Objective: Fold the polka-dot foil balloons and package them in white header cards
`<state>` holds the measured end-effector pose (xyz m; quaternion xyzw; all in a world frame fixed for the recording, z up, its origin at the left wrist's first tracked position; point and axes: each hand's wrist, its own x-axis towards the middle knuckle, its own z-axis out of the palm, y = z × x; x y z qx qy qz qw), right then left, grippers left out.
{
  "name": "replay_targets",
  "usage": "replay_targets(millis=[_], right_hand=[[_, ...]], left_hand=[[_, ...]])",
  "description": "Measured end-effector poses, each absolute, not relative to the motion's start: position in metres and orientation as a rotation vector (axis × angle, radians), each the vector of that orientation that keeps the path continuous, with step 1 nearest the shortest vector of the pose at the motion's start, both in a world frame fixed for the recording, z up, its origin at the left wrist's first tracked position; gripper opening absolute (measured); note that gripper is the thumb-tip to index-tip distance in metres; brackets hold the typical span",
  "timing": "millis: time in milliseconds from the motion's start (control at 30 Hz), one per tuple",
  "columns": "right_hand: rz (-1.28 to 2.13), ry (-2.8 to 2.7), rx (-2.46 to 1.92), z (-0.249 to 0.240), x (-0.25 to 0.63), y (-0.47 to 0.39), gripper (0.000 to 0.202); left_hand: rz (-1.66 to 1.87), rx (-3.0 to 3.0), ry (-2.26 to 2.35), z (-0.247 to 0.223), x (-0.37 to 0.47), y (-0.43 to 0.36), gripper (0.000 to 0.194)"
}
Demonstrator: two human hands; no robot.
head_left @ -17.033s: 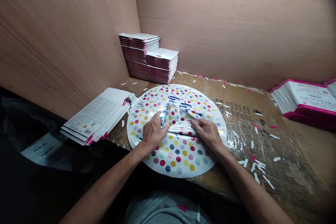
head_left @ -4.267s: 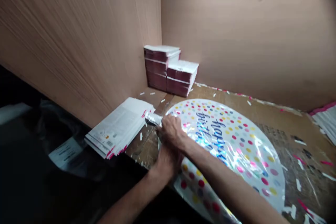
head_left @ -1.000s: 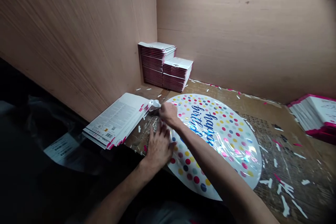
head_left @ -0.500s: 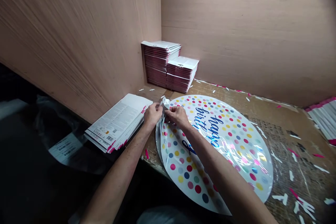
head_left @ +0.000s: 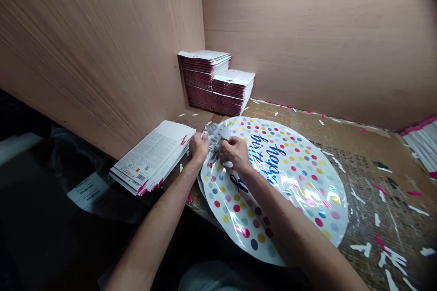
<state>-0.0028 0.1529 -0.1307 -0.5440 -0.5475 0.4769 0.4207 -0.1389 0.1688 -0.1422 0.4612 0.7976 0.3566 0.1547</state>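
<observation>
A large round white foil balloon (head_left: 300, 177), flat, with coloured dots and blue "happy birthday" lettering, lies on the cardboard-covered table. At its far left edge the silvery foil is crumpled. My left hand (head_left: 199, 147) is closed on that crumpled edge. My right hand (head_left: 235, 152) pinches the foil just to the right, its fingertips partly hidden in the folds. Further balloon edges show under the top one at the left. Beside my left hand lies a pile of flat white printed packets (head_left: 153, 157) with pink edges and a barcode.
Two stacks of pink-edged packets (head_left: 230, 93) stand in the corner between the wooden walls (head_left: 307, 32). More packets (head_left: 423, 145) lean at the far right. White and pink paper scraps (head_left: 392, 254) litter the cardboard surface (head_left: 362, 177). Clear plastic (head_left: 87, 191) hangs at the left.
The foil at the balloon's left edge is more bunched and crumpled between my hands. My right hand has turned and closed further on it. The view has shifted slightly.
</observation>
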Motion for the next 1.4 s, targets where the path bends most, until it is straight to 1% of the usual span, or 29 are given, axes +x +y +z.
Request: replay_targets(millis=[67,167,267,300,333,400,467,533,600,667,800,867,967,1033,1133,1200,1300,1400], right_hand=[[1.165,-1.233,-1.356,-0.123,0.024,0.139,0.025],[1.21,-0.945,-1.293,-0.112,0.081,0.111,0.032],[1.254,-0.749,-1.324,-0.11,0.133,0.085,0.038],[1.258,-0.728,-1.348,-0.11,0.145,0.08,0.038],[1.268,-0.726,-1.372,-0.111,0.152,0.077,0.038],[1.291,-0.776,-1.419,-0.111,0.156,0.078,0.039],[1.309,-0.881,-1.428,-0.108,0.147,0.087,0.039],[1.299,-0.979,-1.367,-0.104,0.134,0.099,0.037],[1.308,-1.037,-1.304,-0.1,0.122,0.106,0.032],[1.355,-1.116,-1.294,-0.095,0.114,0.108,0.03],[1.442,-1.399,-1.261,-0.083,0.12,0.091,0.033],[1.414,-1.444,-1.256,-0.079,0.134,0.077,0.035],[1.367,-1.26,-1.396,-0.087,0.166,0.058,0.043],[1.374,-1.102,-1.525,-0.099,0.188,0.049,0.049],[1.433,-1.011,-1.664,-0.112,0.202,0.042,0.05],[1.476,-1.012,-1.666,-0.111,0.197,0.043,0.049],[1.435,-1.095,-1.526,-0.094,0.177,0.046,0.047],[1.366,-1.203,-1.441,-0.077,0.164,0.042,0.047]], left_hand=[[0.975,1.403,2.317,-0.14,-0.139,0.171,0.025],[0.896,1.524,2.319,-0.136,-0.143,0.174,0.025],[0.806,1.632,2.29,-0.124,-0.147,0.167,0.02],[0.787,1.67,2.29,-0.118,-0.146,0.161,0.021],[0.785,1.726,2.303,-0.111,-0.144,0.155,0.026],[0.833,1.906,2.319,-0.095,-0.135,0.143,0.034],[0.845,2.096,2.202,-0.079,-0.121,0.141,0.032],[0.657,2.118,1.933,-0.067,-0.105,0.153,0.032],[0.421,2.018,1.698,-0.063,-0.09,0.179,0.036],[0.307,1.953,1.595,-0.065,-0.076,0.211,0.045],[0.316,1.93,1.612,-0.081,-0.049,0.262,0.066],[0.355,1.94,1.672,-0.09,-0.037,0.273,0.071],[0.451,2.006,1.711,-0.1,-0.032,0.264,0.065],[0.504,2.068,1.665,-0.104,-0.037,0.244,0.056],[0.549,2.127,1.562,-0.106,-0.052,0.211,0.044],[0.543,2.128,1.506,-0.104,-0.056,0.203,0.044],[0.486,2.116,1.461,-0.096,-0.045,0.224,0.048],[0.425,2.127,1.434,-0.088,-0.016,0.258,0.06]])
